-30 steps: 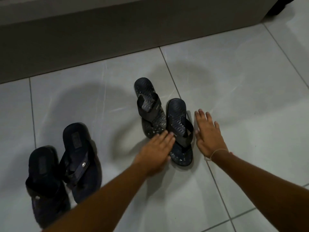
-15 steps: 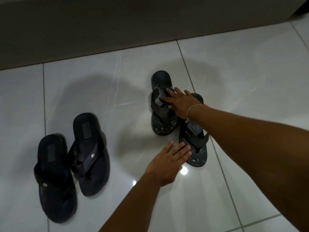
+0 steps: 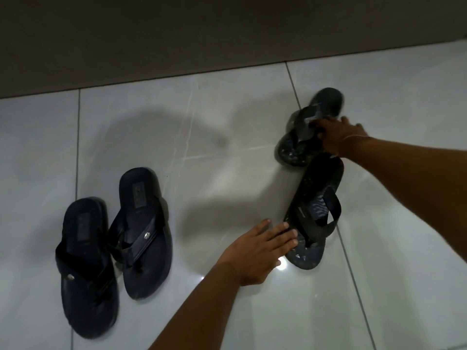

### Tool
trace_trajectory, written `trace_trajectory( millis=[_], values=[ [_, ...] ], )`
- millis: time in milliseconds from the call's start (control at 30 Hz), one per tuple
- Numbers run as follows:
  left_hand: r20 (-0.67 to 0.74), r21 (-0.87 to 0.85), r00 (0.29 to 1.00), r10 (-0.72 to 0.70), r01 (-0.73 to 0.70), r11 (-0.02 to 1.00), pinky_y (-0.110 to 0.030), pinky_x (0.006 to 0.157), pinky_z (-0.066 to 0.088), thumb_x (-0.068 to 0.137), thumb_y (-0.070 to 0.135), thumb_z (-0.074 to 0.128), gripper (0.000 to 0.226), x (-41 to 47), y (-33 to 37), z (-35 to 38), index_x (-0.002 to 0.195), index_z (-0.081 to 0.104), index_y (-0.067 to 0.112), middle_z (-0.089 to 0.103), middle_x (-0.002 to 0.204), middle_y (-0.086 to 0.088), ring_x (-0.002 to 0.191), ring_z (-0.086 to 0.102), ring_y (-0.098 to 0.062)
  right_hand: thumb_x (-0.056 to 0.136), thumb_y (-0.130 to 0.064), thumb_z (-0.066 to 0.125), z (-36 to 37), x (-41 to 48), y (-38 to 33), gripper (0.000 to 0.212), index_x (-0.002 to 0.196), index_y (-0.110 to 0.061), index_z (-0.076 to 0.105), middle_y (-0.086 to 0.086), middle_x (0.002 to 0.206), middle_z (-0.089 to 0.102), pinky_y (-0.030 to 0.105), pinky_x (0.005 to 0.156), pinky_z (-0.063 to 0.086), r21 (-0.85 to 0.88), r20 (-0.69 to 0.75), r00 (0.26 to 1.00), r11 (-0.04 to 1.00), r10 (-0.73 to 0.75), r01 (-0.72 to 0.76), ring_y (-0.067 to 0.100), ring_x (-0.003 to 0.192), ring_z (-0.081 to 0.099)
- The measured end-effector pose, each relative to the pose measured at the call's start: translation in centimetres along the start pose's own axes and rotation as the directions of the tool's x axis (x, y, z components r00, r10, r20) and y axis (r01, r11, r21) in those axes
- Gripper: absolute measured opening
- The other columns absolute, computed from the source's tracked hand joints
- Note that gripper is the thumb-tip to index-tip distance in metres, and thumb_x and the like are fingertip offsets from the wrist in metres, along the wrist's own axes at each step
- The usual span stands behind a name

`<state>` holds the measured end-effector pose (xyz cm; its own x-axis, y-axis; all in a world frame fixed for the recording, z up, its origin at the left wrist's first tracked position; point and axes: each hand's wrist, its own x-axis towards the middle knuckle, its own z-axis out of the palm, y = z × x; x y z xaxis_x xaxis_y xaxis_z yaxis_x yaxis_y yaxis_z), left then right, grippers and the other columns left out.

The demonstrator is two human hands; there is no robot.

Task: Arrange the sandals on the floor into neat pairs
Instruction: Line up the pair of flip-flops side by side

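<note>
Well off to the left of the left hand (image 3: 255, 256), two dark sandals (image 3: 113, 236) lie side by side on the tiled floor (image 3: 252, 311), touching. The left hand is spread flat, fingers wide, fingertips against the toe end of a speckled sandal (image 3: 313, 215). Beyond it, the right hand (image 3: 333, 138) grips the strap of the matching sandal (image 3: 305, 130), which sits skewed just past the first

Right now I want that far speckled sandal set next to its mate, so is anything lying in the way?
Nothing visible does. The right hand holds the far speckled sandal by its strap, and only bare floor tile lies beside its mate. The left hand rests at the mate's toe edge.
</note>
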<state>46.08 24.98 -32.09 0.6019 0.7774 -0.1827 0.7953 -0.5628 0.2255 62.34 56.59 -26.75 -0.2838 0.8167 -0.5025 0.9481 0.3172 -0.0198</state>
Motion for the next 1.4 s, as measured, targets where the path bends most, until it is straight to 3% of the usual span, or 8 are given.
trace_trajectory(
  millis=[233, 467, 600, 867, 1000, 1133, 1267, 1400],
  values=[
    [0.008, -0.026, 0.999, -0.035, 0.035, 0.999, -0.049, 0.122, 0.015, 0.099, 0.040, 0.030, 0.056, -0.5, 0.6, -0.6, 0.151, 0.026, 0.018, 0.029, 0.160, -0.002, 0.149, 0.020, -0.026, 0.093, -0.034, 0.042, 3.0, -5.8, 12.9, 0.052, 0.141, -0.044, 0.025, 0.014, 0.150, 0.039, 0.058, 0.094, 0.048, 0.082, 0.018, 0.959, 0.955, 0.283, -0.283, 0.044, 0.107, 0.059],
    [-0.016, -0.010, 0.994, -0.107, 0.107, 0.994, -0.052, 0.119, 0.022, 0.098, 0.042, 0.040, 0.057, -0.6, 1.3, -0.1, 0.149, 0.033, 0.018, 0.035, 0.157, -0.002, 0.147, 0.028, -0.027, 0.096, -0.027, 0.042, 7.3, -12.8, 21.1, 0.050, 0.143, -0.042, 0.029, 0.021, 0.146, 0.042, 0.050, 0.072, 0.056, 0.189, 0.015, 0.937, 0.919, 0.349, -0.345, 0.044, 0.090, 0.062],
    [-0.017, -0.005, 0.983, -0.185, 0.185, 0.983, -0.052, 0.119, 0.022, 0.099, 0.039, 0.037, 0.055, -0.1, 2.3, -0.3, 0.149, 0.034, 0.015, 0.035, 0.157, -0.006, 0.147, 0.028, -0.029, 0.097, -0.015, 0.049, 9.9, -17.8, 19.8, 0.049, 0.143, -0.027, 0.041, 0.013, 0.159, 0.024, 0.054, 0.110, 0.036, 0.260, -0.048, 0.989, 0.958, 0.140, -0.123, 0.043, 0.132, 0.043],
    [0.114, 0.019, 0.979, -0.167, 0.166, 0.986, -0.056, 0.118, 0.025, 0.098, 0.043, 0.029, 0.058, 1.5, 2.1, -5.5, 0.148, 0.035, 0.015, 0.036, 0.156, -0.010, 0.146, 0.028, -0.033, 0.092, -0.012, 0.054, 8.6, -20.3, 9.4, 0.061, 0.145, -0.035, 0.035, 0.005, 0.163, 0.010, 0.045, 0.116, 0.024, 0.199, -0.006, 0.991, 0.971, -0.136, 0.134, 0.033, 0.143, 0.025],
    [0.022, -0.033, 0.963, -0.267, 0.268, 0.963, -0.060, 0.116, 0.025, 0.095, 0.047, 0.032, 0.058, 0.8, 1.0, -6.4, 0.146, 0.036, 0.020, 0.040, 0.153, -0.013, 0.144, 0.031, -0.035, 0.080, 0.002, 0.058, 10.0, -22.0, 5.3, 0.094, 0.149, -0.045, 0.013, 0.002, 0.164, -0.007, 0.056, 0.120, 0.011, 0.197, -0.075, 0.996, 0.980, 0.042, -0.027, 0.030, 0.149, 0.001],
    [0.029, -0.074, 0.946, -0.322, 0.323, 0.943, -0.051, 0.121, 0.016, 0.092, 0.048, 0.042, 0.071, 1.9, -3.8, -7.6, 0.153, 0.016, 0.023, 0.018, 0.163, -0.008, 0.151, 0.013, -0.027, 0.086, -0.003, 0.057, 12.3, -26.1, 0.6, 0.083, 0.151, -0.034, 0.016, 0.010, 0.163, 0.000, 0.050, 0.118, 0.023, 0.519, -0.192, 0.960, 0.851, 0.204, -0.077, 0.034, 0.147, 0.013],
    [0.195, -0.007, 0.963, -0.186, 0.191, 0.981, -0.048, 0.124, 0.000, 0.087, 0.066, 0.045, 0.095, 6.4, -6.0, -7.0, 0.155, -0.006, 0.021, -0.015, 0.164, -0.001, 0.150, -0.016, -0.023, 0.089, -0.015, 0.061, 15.3, -26.5, 0.8, 0.090, 0.151, -0.039, 0.000, 0.006, 0.162, -0.014, 0.046, 0.119, 0.024, 0.514, -0.105, 0.978, 0.852, 0.179, -0.101, 0.031, 0.148, 0.010],
    [0.124, 0.003, 0.974, -0.189, 0.190, 0.982, -0.047, 0.124, -0.002, 0.082, 0.074, 0.043, 0.110, 9.7, -3.0, -5.2, 0.150, -0.020, 0.014, -0.020, 0.163, -0.004, 0.150, -0.017, -0.023, 0.085, -0.006, 0.062, 16.0, -26.0, 4.9, 0.093, 0.150, -0.040, 0.005, 0.004, 0.163, -0.009, 0.048, 0.109, 0.039, 0.503, -0.139, 0.965, 0.855, 0.221, -0.123, 0.035, 0.139, 0.032]
  ],
)
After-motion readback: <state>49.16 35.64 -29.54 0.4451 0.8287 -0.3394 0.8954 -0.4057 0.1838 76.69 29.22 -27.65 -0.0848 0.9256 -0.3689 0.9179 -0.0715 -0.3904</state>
